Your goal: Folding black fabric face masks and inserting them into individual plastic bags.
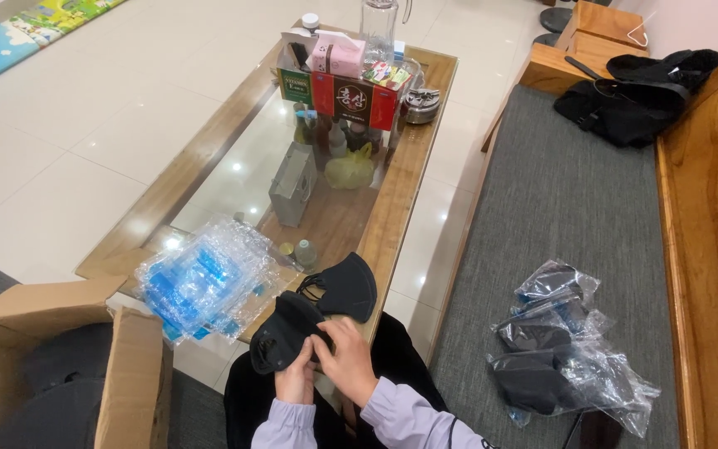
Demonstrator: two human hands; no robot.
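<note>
Both hands, the left hand (297, 376) and right hand (345, 357), are closing around a black folded fabric face mask (280, 339) at the near edge of the glass-topped wooden desk (392, 208), apparently beside another black mask (344, 285).

Left hand (297, 376), right hand (346, 359) — both pinching.

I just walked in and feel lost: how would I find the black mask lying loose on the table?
Start at the glass-topped wooden table. At its near edge, right of the pile of clear wrappers, lies the loose black mask. Unlike the mask in the hands, nothing holds it.
</note>
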